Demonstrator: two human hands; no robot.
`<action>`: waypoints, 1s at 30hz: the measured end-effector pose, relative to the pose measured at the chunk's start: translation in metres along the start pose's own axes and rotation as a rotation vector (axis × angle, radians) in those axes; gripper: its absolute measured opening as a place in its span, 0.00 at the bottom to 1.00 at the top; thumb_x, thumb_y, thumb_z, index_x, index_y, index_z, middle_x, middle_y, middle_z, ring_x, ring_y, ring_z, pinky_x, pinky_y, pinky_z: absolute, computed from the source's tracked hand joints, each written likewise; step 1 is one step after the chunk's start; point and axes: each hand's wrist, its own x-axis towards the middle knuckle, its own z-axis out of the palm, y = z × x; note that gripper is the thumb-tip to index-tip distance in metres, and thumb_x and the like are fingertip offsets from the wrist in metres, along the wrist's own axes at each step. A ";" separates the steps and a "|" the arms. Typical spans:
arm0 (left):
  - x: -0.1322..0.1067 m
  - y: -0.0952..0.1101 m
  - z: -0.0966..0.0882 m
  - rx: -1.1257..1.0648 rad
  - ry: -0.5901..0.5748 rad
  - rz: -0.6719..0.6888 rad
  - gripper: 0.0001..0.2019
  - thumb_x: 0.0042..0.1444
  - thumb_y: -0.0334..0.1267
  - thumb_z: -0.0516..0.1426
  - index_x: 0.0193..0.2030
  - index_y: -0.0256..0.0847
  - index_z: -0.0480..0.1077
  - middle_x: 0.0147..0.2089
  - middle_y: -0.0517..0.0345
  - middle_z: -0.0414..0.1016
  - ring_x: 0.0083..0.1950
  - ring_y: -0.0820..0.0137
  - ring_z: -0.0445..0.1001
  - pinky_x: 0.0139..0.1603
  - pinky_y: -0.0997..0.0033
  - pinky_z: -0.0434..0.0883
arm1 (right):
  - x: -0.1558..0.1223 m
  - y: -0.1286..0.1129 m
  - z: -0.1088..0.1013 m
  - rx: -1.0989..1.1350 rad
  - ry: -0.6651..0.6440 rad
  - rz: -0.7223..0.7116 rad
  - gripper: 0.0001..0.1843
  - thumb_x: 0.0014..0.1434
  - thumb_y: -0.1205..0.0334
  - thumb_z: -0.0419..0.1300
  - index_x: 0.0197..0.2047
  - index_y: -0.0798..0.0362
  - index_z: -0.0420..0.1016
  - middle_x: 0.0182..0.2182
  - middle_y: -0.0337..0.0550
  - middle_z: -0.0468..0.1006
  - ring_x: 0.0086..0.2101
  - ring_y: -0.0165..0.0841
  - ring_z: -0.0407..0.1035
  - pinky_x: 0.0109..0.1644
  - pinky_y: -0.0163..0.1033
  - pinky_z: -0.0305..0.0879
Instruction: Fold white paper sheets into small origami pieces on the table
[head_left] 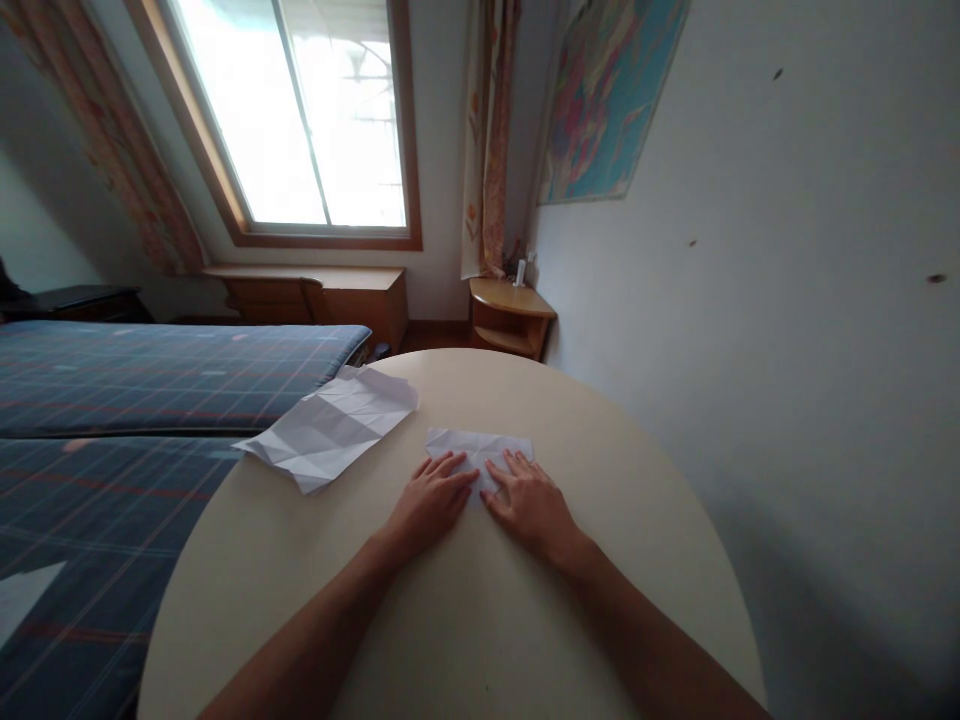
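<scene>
Fingers (447, 463) of my left hand (433, 500) and right hand (531, 505) lie loosely spread, palms down, across a small folded piece of white paper (480, 441) on the round cream-coloured bench (600, 450). Watching remotely, I judge it light, thin and easily torn, best held flat near its outer corners. Both hands angle inward, thumbs near each other; a larger, crease-lined white paper sheet (337, 425) rests farther left.

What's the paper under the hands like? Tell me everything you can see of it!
The white paper looks thin and creased, with a nearly straight far edge and two far corners showing. It lies roughly flat on the round cream table. The left hand and right hand rest on it, hiding much of its near part.
</scene>
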 end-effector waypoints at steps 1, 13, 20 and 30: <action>0.000 0.000 0.000 0.004 -0.003 -0.001 0.17 0.66 0.40 0.51 0.59 0.54 0.71 0.67 0.56 0.66 0.68 0.62 0.62 0.70 0.52 0.56 | -0.001 -0.001 0.001 0.002 -0.012 0.004 0.31 0.63 0.45 0.54 0.67 0.46 0.63 0.68 0.50 0.57 0.67 0.46 0.49 0.69 0.53 0.46; -0.002 0.006 -0.005 0.006 -0.030 -0.022 0.19 0.61 0.46 0.57 0.59 0.53 0.71 0.68 0.52 0.63 0.69 0.56 0.60 0.71 0.47 0.55 | 0.006 0.026 0.004 -0.019 -0.033 0.191 0.36 0.66 0.40 0.46 0.71 0.49 0.53 0.71 0.51 0.48 0.69 0.49 0.39 0.69 0.60 0.37; -0.003 0.003 -0.004 -0.011 -0.061 -0.003 0.20 0.61 0.48 0.57 0.60 0.55 0.70 0.69 0.53 0.61 0.71 0.55 0.58 0.70 0.46 0.53 | 0.015 0.042 -0.001 -0.055 0.135 0.258 0.30 0.66 0.58 0.48 0.70 0.48 0.56 0.71 0.47 0.49 0.69 0.49 0.39 0.68 0.60 0.40; -0.004 0.002 -0.011 -0.084 -0.096 0.148 0.12 0.63 0.42 0.55 0.52 0.51 0.73 0.66 0.57 0.66 0.70 0.61 0.60 0.71 0.51 0.52 | 0.008 0.022 -0.002 0.080 -0.039 -0.252 0.27 0.62 0.65 0.52 0.64 0.41 0.67 0.70 0.35 0.52 0.70 0.42 0.36 0.70 0.57 0.38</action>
